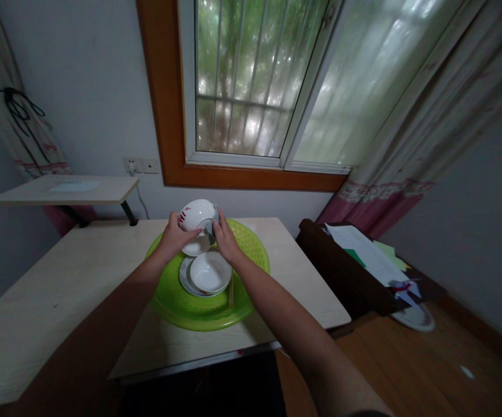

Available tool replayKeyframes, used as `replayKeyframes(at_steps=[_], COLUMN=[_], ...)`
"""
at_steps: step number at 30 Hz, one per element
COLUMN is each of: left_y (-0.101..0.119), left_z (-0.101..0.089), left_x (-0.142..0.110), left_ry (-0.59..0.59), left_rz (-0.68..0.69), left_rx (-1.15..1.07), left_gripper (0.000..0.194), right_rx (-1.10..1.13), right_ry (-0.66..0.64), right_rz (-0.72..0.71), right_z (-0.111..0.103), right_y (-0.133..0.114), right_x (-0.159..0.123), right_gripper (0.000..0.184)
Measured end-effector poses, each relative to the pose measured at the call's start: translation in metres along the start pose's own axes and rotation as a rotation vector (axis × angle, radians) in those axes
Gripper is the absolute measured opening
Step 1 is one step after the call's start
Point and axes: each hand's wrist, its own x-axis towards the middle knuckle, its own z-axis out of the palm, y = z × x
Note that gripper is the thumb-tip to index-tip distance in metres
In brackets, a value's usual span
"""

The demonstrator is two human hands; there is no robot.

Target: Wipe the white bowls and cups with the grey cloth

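Observation:
Tilted between my two hands is a white bowl (198, 213) with a red pattern on its side. My left hand (176, 236) grips it from the left, thumb across the front. On the bowl's right side my right hand (226, 236) is closed against it; a grey-blue patch there could be a cloth or part of the pattern, I cannot tell. Just below, another white dish (195, 247) shows in part. Closer to me, a white bowl (211, 271) rests on a plate (185, 278). All are over a round green plastic basket (207, 318); chopsticks (231, 292) lie beside the bowl.
The basket stands on a pale wooden table (59, 307). A small raised shelf (63, 190) with a paper is at the back left. Right of the table, a dark brown cabinet (333, 260) carries papers (363, 249). A barred window (251, 81) is ahead.

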Motion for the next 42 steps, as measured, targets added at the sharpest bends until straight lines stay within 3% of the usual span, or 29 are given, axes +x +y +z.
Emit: replayKeyframes(at_steps=[5,15,20,28,35,42], left_y=[-0.002,0.006,0.014,-0.001,-0.012,-0.014], left_z=[0.003,0.003,-0.001,0.004,0.007,0.01], left_x=[0.001,-0.004,-0.007,0.002,0.008,0.005], left_ry=[-0.053,-0.129,-0.123,-0.035,-0.017,-0.076], left_rz=[-0.018,-0.023,-0.01,-0.036,-0.068,-0.061], left_rx=[-0.026,0.01,0.047,-0.171,-0.445,-0.359], left_gripper=[0.064,0.053,0.048,0.061,0.067,0.067], right_rx=[-0.024,-0.526,-0.618,-0.276,0.081,0.256], right_ry=[0.022,-0.127,-0.177,0.003,0.049,0.074], right_rz=[-0.003,-0.399,-0.47,-0.297,-0.045,0.089], right_z=[0.004,-0.004,-0.001,-0.003,0.004,0.005], right_y=[-0.001,-0.028,-0.039,-0.023,-0.003,0.002], right_x=[-0.001,-0.005,-0.008,-0.002,0.0,0.0], right_gripper=[0.074,0.053,0.05,0.051,0.068,0.09])
